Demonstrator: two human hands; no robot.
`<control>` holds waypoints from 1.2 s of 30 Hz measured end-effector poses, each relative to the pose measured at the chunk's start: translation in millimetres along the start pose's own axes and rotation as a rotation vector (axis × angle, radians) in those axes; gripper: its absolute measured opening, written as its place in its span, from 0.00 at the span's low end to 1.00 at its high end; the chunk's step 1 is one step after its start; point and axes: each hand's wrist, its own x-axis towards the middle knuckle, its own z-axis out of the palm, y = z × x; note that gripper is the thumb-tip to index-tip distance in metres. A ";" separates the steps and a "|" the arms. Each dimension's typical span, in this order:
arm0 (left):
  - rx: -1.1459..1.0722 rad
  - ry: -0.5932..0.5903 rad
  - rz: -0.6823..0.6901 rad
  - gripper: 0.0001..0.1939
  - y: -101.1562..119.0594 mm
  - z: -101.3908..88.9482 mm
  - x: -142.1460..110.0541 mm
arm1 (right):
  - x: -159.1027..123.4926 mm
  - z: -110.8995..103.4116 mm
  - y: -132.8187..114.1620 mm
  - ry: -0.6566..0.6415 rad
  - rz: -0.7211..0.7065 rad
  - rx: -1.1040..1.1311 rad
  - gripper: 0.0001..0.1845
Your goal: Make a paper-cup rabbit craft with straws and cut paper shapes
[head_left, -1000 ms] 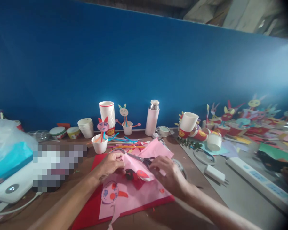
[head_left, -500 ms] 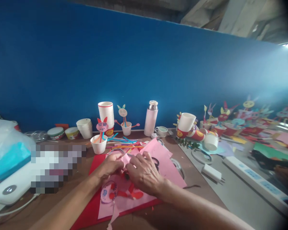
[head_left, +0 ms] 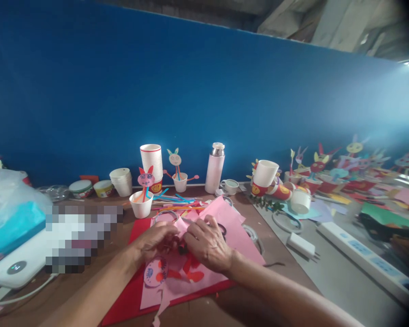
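Over the pink paper sheets (head_left: pixel 236 240), my left hand (head_left: pixel 158 238) and my right hand (head_left: pixel 207 243) meet with curled fingers. Between their fingertips is a small pink paper piece (head_left: pixel 180 225), partly covered. Both hands appear closed on it, the left more loosely. A dark round object (head_left: pixel 182 249) shows just below the fingers; I cannot make out its kind. Nearer to me lie a round pink paper face (head_left: pixel 156 272) with blue and orange drawing and some red paper pieces (head_left: pixel 194 275). A red sheet (head_left: pixel 122 304) is underneath, and a torn pink strip (head_left: pixel 162 309) hangs over its front edge.
Behind my hands stand a white cup with a paper puppet (head_left: pixel 142 206), stacked paper cups (head_left: pixel 151 159) and a pink thermos (head_left: pixel 215 172). A white power bank (head_left: pixel 17 268) lies left. At right are a charger (head_left: pixel 301 245), a power strip (head_left: pixel 364 259) and several cup puppets (head_left: pixel 318 170).
My left fingers have loosened and spread slightly around the pink paper piece. My right hand has shifted only a little. The things on the table stay in place.
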 end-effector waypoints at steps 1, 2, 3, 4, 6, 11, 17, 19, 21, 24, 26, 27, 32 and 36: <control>-0.013 -0.013 -0.036 0.10 0.0 -1.0 0.1 | -0.7 0.0 1.2 0.004 0.002 0.004 0.06; -0.024 -0.026 -0.067 0.12 -0.2 -1.7 0.3 | -1.4 0.0 2.2 0.006 0.001 0.008 0.06; -0.030 -0.036 -0.085 0.13 -0.5 -1.9 0.5 | -2.2 0.1 3.0 0.008 -0.004 0.012 0.06; -0.031 -0.040 -0.090 0.13 -1.1 -1.7 0.7 | -2.9 0.5 3.6 0.009 -0.009 0.016 0.06; -0.035 -0.040 -0.072 0.12 -2.4 -0.1 0.9 | -4.2 1.8 3.5 0.011 -0.012 0.021 0.06; 0.000 -0.009 -0.011 0.08 -5.9 3.0 2.3 | -5.4 6.0 3.2 0.033 0.009 0.050 0.08; 0.031 0.077 -0.006 0.08 -7.2 1.1 3.5 | -17.3 -6.1 40.2 -0.233 0.366 0.237 0.12; 0.040 0.091 -0.012 0.07 -6.0 1.7 1.9 | -24.4 -9.8 55.8 -0.297 0.411 0.226 0.12; 0.051 0.099 -0.017 0.07 -4.5 2.7 -0.4 | -30.7 -10.4 65.5 -0.405 0.448 0.205 0.10; 0.064 0.104 -0.009 0.07 -2.6 3.8 -3.2 | -35.4 -7.0 68.2 -0.510 0.463 0.180 0.10; 0.069 0.105 0.006 0.07 -1.7 3.9 -4.2 | -34.7 -3.7 65.7 -0.530 0.461 0.171 0.11; 0.071 0.105 0.014 0.07 -1.3 3.9 -4.4 | -33.3 -2.3 64.2 -0.543 0.462 0.164 0.12; 0.069 0.099 0.050 0.08 1.9 3.8 -4.9 | -23.8 -3.9 62.4 -0.610 0.440 0.165 0.12; 0.055 0.070 0.077 0.08 7.1 3.4 -9.8 | -23.3 -23.2 78.5 -0.653 0.401 0.244 0.12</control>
